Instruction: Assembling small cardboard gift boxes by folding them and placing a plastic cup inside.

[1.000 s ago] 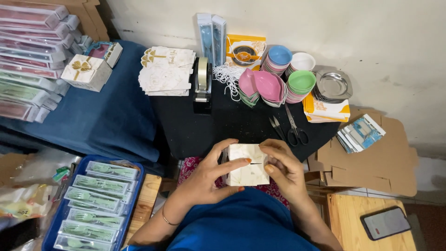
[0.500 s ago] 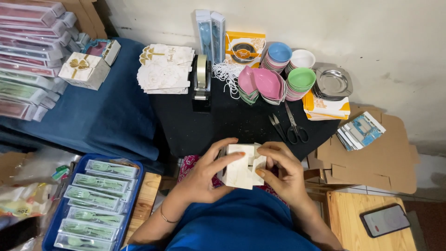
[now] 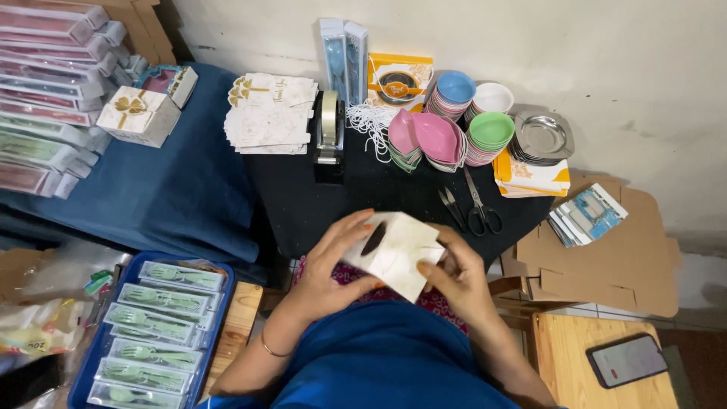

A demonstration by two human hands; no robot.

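black cloth table (image 3: 356, 204) in front of me, both hands gripping the little white box (image 3: 394, 254) over my lap, left hand (image 3: 333, 261) bracing, right hand (image 3: 454, 276) should press flaps squarely so corners stay crisp.

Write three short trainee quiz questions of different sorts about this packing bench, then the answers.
1. True or false: both hands hold the white cardboard gift box.
2. What lies right of the black tape dispenser: A) white string bundle B) dark smartphone?
3. Which metal cutting tool lies on the black cloth near the right hand?

Key: 1 true, with the left hand too; 2 A; 3 black-handled scissors.
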